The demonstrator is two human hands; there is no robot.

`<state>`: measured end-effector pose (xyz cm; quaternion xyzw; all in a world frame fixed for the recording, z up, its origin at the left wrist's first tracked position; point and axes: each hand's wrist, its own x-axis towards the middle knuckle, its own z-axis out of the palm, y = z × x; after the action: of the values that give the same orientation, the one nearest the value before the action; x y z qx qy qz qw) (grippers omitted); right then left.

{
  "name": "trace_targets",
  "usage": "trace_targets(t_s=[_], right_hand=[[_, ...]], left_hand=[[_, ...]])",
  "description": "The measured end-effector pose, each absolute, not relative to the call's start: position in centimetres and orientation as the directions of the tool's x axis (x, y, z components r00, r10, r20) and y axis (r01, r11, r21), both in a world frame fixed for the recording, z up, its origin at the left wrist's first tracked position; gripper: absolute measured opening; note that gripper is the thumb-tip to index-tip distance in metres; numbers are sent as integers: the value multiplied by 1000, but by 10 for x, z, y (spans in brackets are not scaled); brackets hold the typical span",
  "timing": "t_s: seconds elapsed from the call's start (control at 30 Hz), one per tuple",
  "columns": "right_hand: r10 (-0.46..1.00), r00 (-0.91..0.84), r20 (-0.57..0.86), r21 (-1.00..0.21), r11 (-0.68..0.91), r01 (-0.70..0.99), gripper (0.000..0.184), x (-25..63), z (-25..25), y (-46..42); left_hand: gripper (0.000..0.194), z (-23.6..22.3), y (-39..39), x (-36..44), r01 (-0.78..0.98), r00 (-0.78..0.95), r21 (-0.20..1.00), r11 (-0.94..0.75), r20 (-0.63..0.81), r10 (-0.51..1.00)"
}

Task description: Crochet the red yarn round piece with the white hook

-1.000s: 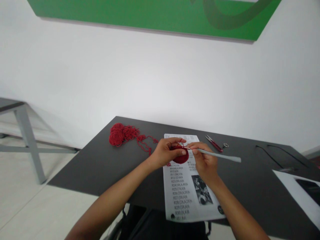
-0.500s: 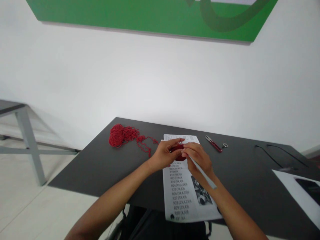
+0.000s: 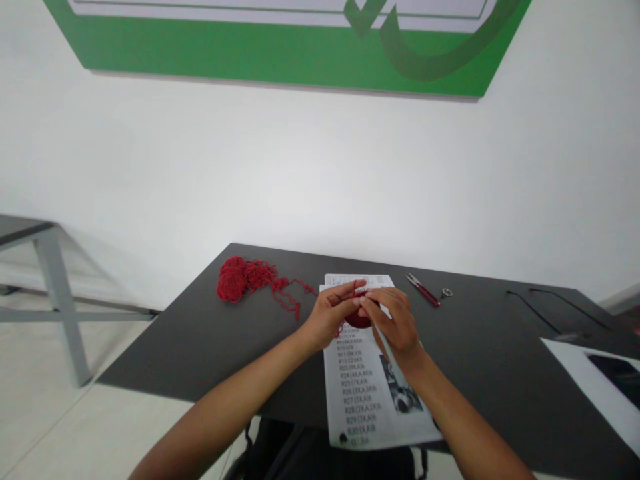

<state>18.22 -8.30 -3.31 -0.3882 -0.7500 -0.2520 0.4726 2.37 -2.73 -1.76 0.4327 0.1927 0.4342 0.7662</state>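
- While both hands meet over the sheet (image 3: pixel 350 380), the red piece (image 3: pixel 359 321) sits right between them, centre of the dial!
- At nine o'clock, the left hand (image 3: pixel 326 316) has it pinched, thumb and fingers clamped on its edge.
- Over at three, the right hand (image 3: pixel 397 321) is closed around the hook (image 3: pixel 395 357), grey handle slanting toward five; the tip is hidden at the fingers.
- Yarn (image 3: pixel 233 281) lies heaped between nine and ten, loose strands trailing in toward the left hand.
- Snips (image 3: pixel 425 291) at two o'clock, bare blades pointing away, a ring (image 3: pixel 447 293) just beside the handle end.
- Well out at three, glasses (image 3: pixel 534 311) on the dark table (image 3: pixel 480 373).
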Motion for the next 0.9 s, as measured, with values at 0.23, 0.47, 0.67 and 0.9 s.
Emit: trace_targets(t_s=[0.23, 0.47, 0.67, 0.9], right_hand=[[348, -233, 908, -32, 612, 790, 42, 180, -32, -82], [329, -214, 920, -50, 639, 767, 38, 178, -24, -81], [338, -225, 914, -20, 591, 806, 44, 181, -31, -83], [400, -141, 906, -172, 650, 740, 30, 177, -27, -83]], left_hand=[[56, -19, -29, 22, -464, 457, 882, 80, 161, 875], [56, -16, -36, 17, -336, 393, 932, -137, 271, 879], [58, -16, -36, 23, -422, 428, 905, 55, 145, 892], [52, -16, -31, 22, -478, 469, 868, 137, 119, 875]])
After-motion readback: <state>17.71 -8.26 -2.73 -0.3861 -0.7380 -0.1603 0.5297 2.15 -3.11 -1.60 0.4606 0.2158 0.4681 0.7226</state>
